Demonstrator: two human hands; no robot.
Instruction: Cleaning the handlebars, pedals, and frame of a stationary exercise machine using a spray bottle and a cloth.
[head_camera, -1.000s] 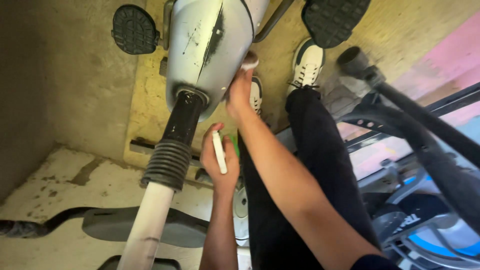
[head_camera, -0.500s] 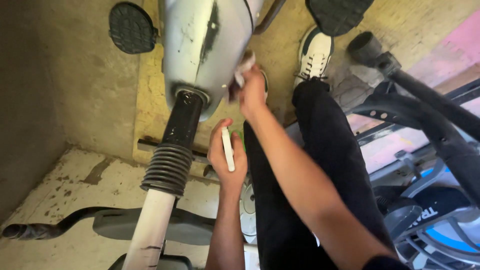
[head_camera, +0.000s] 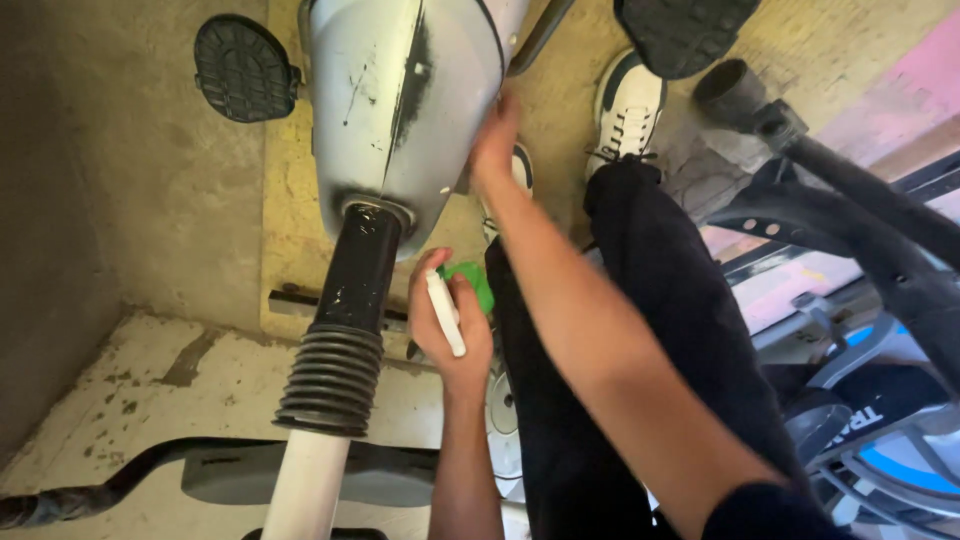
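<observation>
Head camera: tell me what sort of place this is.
Probably a gym or a store room for exercise machines. An exercise bike's silver housing and ribbed pedals fill the view, and a second machine stands to the right on a bare concrete floor. The right hand rests on the housing.

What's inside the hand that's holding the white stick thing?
The left hand is wrapped around a spray bottle: its white trigger and green nozzle show. The bottle's body is covered by the hand and arm, so its contents cannot be seen.

L grip (head_camera: 450, 318) fisted, R grip (head_camera: 495, 140) outstretched.
</observation>
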